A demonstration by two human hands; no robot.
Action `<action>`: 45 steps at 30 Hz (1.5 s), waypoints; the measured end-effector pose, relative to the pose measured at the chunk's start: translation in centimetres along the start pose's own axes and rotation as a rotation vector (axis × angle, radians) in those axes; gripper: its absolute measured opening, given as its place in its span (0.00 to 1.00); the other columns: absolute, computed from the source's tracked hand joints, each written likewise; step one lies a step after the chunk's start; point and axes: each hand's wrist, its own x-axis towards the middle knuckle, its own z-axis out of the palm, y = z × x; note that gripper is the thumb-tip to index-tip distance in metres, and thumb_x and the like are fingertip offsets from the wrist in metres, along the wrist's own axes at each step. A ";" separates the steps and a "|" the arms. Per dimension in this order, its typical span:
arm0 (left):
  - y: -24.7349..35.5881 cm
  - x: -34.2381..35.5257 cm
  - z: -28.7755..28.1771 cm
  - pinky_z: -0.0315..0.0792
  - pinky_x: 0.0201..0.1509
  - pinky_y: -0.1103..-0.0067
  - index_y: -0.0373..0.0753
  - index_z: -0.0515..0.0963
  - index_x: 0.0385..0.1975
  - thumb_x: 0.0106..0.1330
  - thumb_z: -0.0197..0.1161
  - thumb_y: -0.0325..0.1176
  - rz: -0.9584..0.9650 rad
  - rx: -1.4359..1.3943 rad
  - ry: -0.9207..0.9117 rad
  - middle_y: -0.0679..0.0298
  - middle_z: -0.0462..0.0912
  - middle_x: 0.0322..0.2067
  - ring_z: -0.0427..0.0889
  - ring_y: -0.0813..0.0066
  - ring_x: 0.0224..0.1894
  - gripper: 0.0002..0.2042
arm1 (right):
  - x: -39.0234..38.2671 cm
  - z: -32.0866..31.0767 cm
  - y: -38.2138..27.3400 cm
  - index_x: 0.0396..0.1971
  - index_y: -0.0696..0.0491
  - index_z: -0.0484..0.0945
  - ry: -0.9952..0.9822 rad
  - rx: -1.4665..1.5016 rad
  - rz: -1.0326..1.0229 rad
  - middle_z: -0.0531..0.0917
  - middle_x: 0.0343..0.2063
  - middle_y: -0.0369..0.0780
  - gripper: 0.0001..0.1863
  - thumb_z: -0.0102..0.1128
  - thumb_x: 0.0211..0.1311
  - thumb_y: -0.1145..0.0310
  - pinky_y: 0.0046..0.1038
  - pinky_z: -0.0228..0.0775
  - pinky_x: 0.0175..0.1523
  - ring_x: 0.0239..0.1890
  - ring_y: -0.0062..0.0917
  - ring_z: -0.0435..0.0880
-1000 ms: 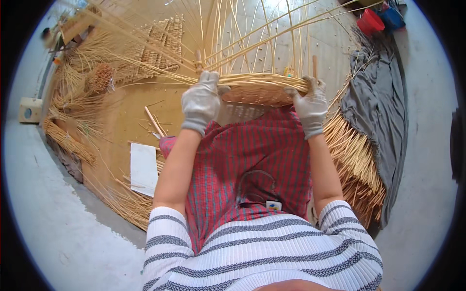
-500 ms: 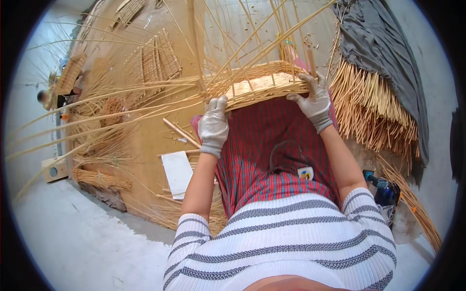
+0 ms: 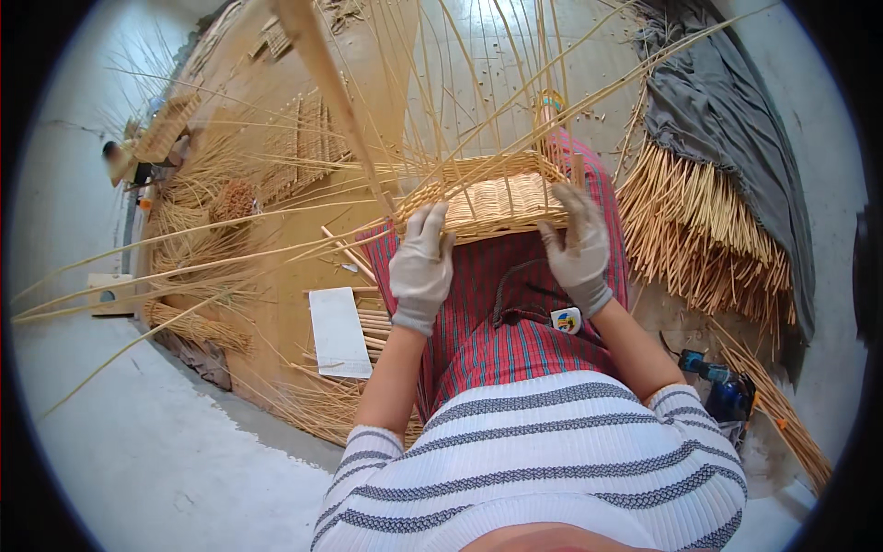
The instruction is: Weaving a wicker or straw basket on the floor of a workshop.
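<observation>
A partly woven rectangular willow basket (image 3: 487, 198) rests over my lap on red checked cloth (image 3: 478, 304), long loose rods rising and fanning out from it. A thick upright stick (image 3: 340, 101) stands at its left end. Both gloves are pale grey. My left hand (image 3: 421, 262) grips the near left corner, fingers bent over the rim. My right hand (image 3: 575, 248) holds the near right end, fingertips up on the rim and thumb at the near wall. The far ends of several rods run out of view.
Cut rods (image 3: 708, 239) lie under grey cloth (image 3: 717, 83) on the right, a dark power tool (image 3: 727, 396) below them. A white board (image 3: 338, 331), sticks and woven panels (image 3: 303, 138) lie left. A partly visible person (image 3: 120, 161) is at far left.
The basket has tipped from showing its outer side to showing its inside, and has come lower toward me. My hands moved down with it; the thick stick now leans up to the left.
</observation>
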 end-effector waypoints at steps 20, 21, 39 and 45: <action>-0.2 5.0 8.6 0.51 0.74 0.57 0.31 0.58 0.68 0.69 0.55 0.59 0.262 0.075 0.194 0.41 0.61 0.67 0.56 0.41 0.72 0.39 | 17.6 12.5 -6.0 0.35 0.45 0.86 -0.140 0.160 -0.555 0.85 0.35 0.35 0.13 0.69 0.49 0.57 0.50 0.70 0.52 0.46 0.34 0.83; 0.4 3.9 9.1 0.47 0.75 0.54 0.41 0.62 0.69 0.68 0.54 0.62 0.308 0.036 0.224 0.38 0.59 0.68 0.53 0.41 0.73 0.37 | 14.6 10.4 -4.4 0.37 0.44 0.85 -0.147 0.404 -0.460 0.85 0.36 0.35 0.13 0.69 0.51 0.57 0.46 0.71 0.54 0.47 0.33 0.82; 5.5 1.0 10.9 0.56 0.66 0.54 0.38 0.78 0.51 0.68 0.62 0.41 0.379 0.055 0.088 0.56 0.81 0.41 0.79 0.54 0.46 0.17 | -15.1 0.9 41.2 0.54 0.50 0.76 -0.109 -0.055 1.103 0.80 0.51 0.46 0.18 0.60 0.63 0.72 0.34 0.72 0.58 0.49 0.39 0.81; 5.7 1.5 11.4 0.53 0.69 0.50 0.37 0.74 0.53 0.71 0.57 0.43 0.420 0.097 0.085 0.55 0.81 0.45 0.79 0.52 0.48 0.19 | -10.1 5.2 50.5 0.64 0.47 0.67 -0.259 -0.138 1.486 0.76 0.60 0.48 0.29 0.64 0.63 0.66 0.39 0.71 0.60 0.57 0.43 0.78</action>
